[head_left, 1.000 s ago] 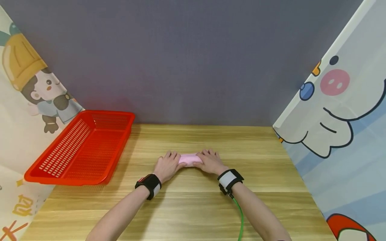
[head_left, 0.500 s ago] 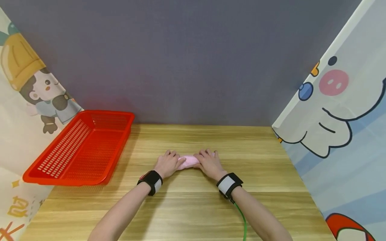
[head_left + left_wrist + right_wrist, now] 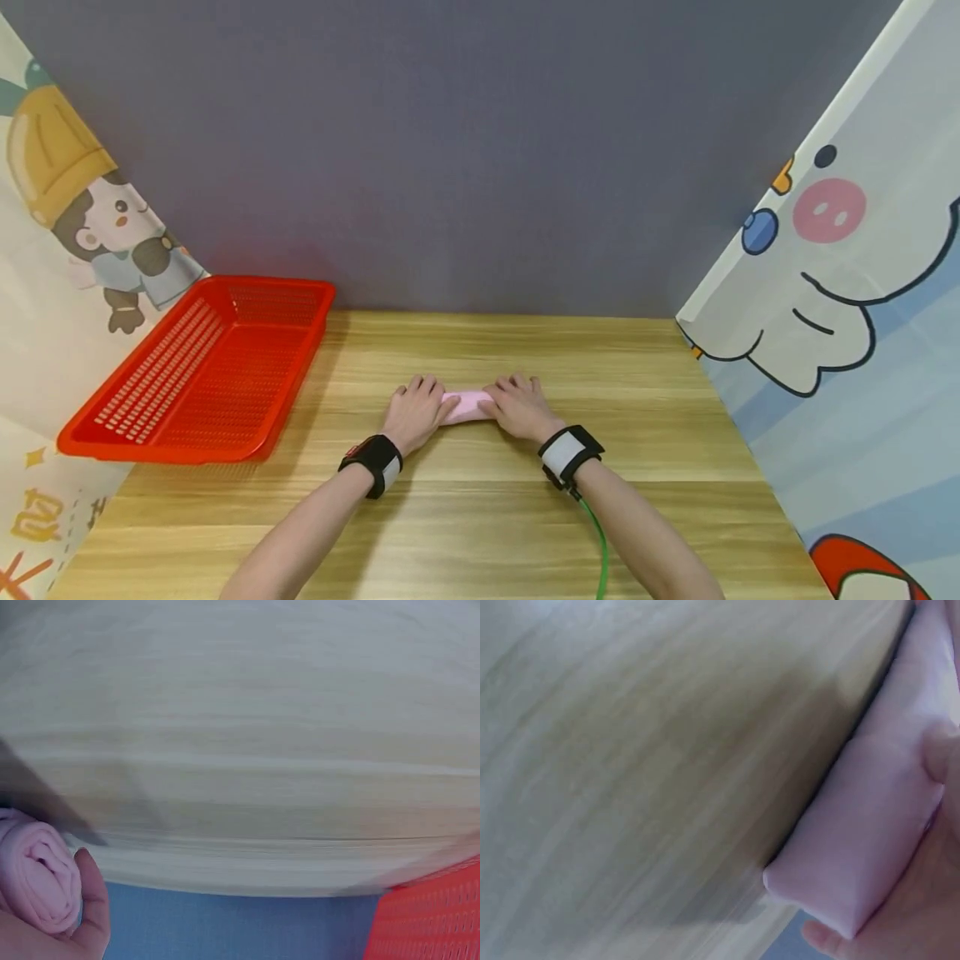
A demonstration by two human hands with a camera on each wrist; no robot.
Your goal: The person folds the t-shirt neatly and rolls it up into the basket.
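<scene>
A pink cloth (image 3: 467, 407), rolled into a tight cylinder, lies crosswise on the wooden table between the two hands. Its left part is held by the left hand (image 3: 414, 415), thumb on the near side and fingers over the far side. The right hand (image 3: 521, 408) grips the other end in much the same way. In the left wrist view, the spiral end of the rolled cloth (image 3: 46, 879) shows beside a curled finger (image 3: 93, 900). The right wrist view shows the roll's smooth side (image 3: 855, 817) along the right hand (image 3: 919, 915), with a thumb pressing it.
A red perforated plastic basket (image 3: 276, 417) stands at the table's left side. The wooden table (image 3: 480, 533) ends at a grey back panel (image 3: 480, 167). Printed sheets hang on both sides. A green cable (image 3: 602, 550) runs from the right wrist strap (image 3: 570, 454) toward the near edge.
Both hands stay on the rolled cloth. The right hand has shifted slightly left, and less of the roll shows between the hands. The roll looked tilted half a second ago and lies more level now.
</scene>
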